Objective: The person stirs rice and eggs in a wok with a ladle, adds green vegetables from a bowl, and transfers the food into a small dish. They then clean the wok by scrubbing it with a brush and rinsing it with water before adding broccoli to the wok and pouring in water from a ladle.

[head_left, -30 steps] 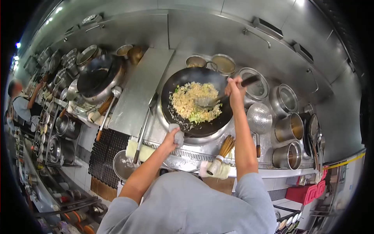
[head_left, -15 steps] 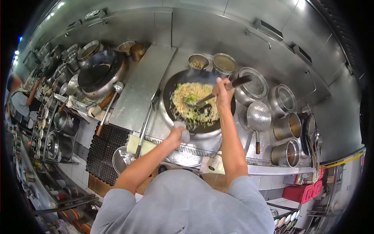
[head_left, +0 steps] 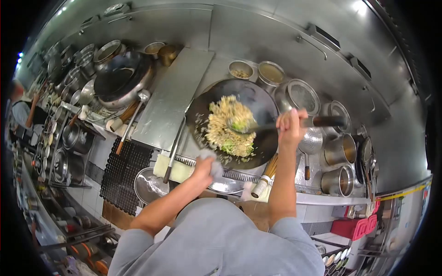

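My right hand (head_left: 291, 129) is closed on a long-handled ladle (head_left: 267, 128), whose dark grip sticks out to the right past my fist. The ladle's bowl lies in a heap of fried rice (head_left: 228, 119) with green pieces in it. That rice sits in a large dark wok (head_left: 262, 99), and loose grains are scattered along its left and near sides. At the wok's near left rim, my left hand (head_left: 201, 170) is wrapped around a grey cloth (head_left: 214, 164). The cloth hides whether my fingers grip the rim itself.
Behind the wok stand a small metal bowl of food (head_left: 241, 70) and a pot of liquid (head_left: 270, 73). A perforated skimmer (head_left: 311, 140) and pots (head_left: 340, 149) sit at right. Another long-handled tool (head_left: 174, 152) leans at left. A bamboo brush (head_left: 261, 187) lies in front.
The wok has shifted and tipped, its far side looking higher. The rice has gathered into a longer heap. My right hand has moved right and nearer with the ladle; the left still grips the cloth.
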`<state>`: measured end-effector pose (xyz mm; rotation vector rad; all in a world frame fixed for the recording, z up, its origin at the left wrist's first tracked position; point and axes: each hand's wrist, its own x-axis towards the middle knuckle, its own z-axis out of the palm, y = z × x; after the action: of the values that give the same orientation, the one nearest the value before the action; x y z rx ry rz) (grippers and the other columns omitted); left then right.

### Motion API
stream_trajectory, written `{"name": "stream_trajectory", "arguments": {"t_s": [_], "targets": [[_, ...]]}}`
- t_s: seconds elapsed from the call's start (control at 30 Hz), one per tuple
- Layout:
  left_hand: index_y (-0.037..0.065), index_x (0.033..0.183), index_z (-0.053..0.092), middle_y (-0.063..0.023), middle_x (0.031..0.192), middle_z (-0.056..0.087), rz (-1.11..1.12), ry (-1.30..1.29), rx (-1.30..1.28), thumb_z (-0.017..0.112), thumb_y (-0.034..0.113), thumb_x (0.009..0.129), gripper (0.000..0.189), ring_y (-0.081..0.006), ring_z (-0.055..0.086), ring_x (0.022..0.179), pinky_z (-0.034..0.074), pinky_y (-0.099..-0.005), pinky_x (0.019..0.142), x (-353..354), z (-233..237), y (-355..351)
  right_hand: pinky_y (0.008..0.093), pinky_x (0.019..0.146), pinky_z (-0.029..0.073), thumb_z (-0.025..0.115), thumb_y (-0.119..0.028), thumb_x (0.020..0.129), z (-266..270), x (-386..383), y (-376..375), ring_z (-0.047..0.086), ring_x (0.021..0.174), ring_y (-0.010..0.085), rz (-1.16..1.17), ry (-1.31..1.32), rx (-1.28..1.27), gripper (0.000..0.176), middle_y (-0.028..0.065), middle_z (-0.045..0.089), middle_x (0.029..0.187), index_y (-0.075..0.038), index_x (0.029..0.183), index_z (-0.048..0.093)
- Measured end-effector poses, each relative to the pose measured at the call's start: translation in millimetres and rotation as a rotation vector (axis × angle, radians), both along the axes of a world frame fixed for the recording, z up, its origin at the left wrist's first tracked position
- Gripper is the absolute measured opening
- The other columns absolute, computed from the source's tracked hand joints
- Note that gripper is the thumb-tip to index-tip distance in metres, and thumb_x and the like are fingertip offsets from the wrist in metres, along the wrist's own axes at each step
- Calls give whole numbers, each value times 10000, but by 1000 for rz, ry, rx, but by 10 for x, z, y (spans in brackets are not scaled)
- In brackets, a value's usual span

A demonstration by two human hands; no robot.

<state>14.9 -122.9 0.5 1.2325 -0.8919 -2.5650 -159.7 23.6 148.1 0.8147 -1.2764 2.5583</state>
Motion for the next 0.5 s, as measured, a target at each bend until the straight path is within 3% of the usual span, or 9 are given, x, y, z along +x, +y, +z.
{"name": "stream_trajectory", "arguments": {"t_s": [0.07, 0.13, 0.2, 0.27, 0.3, 0.33, 0.4, 0.5], "targets": [[74, 900, 511, -54, 727, 514, -57, 145, -5, 537, 44, 828, 82, -190, 513, 578, 410, -352, 456, -364, -499, -109, 271, 424, 341, 532, -78, 917, -362, -21, -80, 324, 405, 81, 9, -54, 97, 269, -17, 343, 498, -98, 705, 367], [83, 943, 514, -61, 715, 522, -41, 140, -259, 541, 38, 819, 135, -190, 510, 539, 413, -340, 432, -284, -626, 4, 276, 442, 346, 532, -79, 919, -638, -137, -58, 325, 420, 83, 33, -98, 205, 278, -13, 349, 515, -96, 702, 359], [97, 972, 511, -62, 745, 536, -8, 25, -63, 510, -17, 782, 221, -184, 529, 565, 432, -327, 443, 214, -368, 117, 281, 461, 354, 539, -67, 912, -550, -381, -18, 348, 440, 95, 31, -46, 175, 279, -8, 361, 530, -95, 702, 358], [100, 971, 510, -63, 768, 544, -244, 75, -85, 472, -64, 743, 283, -186, 552, 606, 461, -322, 481, 643, -243, -73, 290, 473, 361, 533, -55, 909, -231, -294, 126, 357, 453, 105, 29, -99, 113, 264, -3, 362, 539, -92, 711, 363], [100, 921, 507, -57, 704, 511, -249, 28, -21, 450, -84, 725, 275, -181, 530, 568, 431, -323, 445, 716, -166, -87, 292, 462, 362, 516, -43, 910, -130, -206, 206, 349, 445, 105, 1, -43, 116, 239, 3, 353, 534, -90, 733, 362], [100, 861, 490, -43, 600, 441, -88, -44, -123, 450, -71, 746, 209, -170, 457, 477, 354, -324, 387, 540, 3, 61, 276, 429, 350, 503, -25, 906, -54, -87, 238, 335, 429, 96, -17, 7, 73, 223, 4, 348, 530, -95, 753, 357], [97, 841, 493, -43, 620, 445, -77, 36, 92, 473, -43, 775, 156, -170, 466, 511, 359, -334, 404, 137, 143, 11, 252, 396, 325, 495, -15, 905, -53, 69, 272, 315, 414, 83, -26, 113, 45, 221, 6, 352, 529, -93, 760, 348], [100, 938, 498, -55, 752, 504, -143, 135, 70, 502, 1, 805, 165, -177, 521, 611, 423, -347, 467, -341, -602, -75, 242, 394, 308, 518, -29, 906, -539, -129, 88, 292, 410, 77, -14, 20, 159, 251, 5, 347, 530, -83, 735, 342]]}}
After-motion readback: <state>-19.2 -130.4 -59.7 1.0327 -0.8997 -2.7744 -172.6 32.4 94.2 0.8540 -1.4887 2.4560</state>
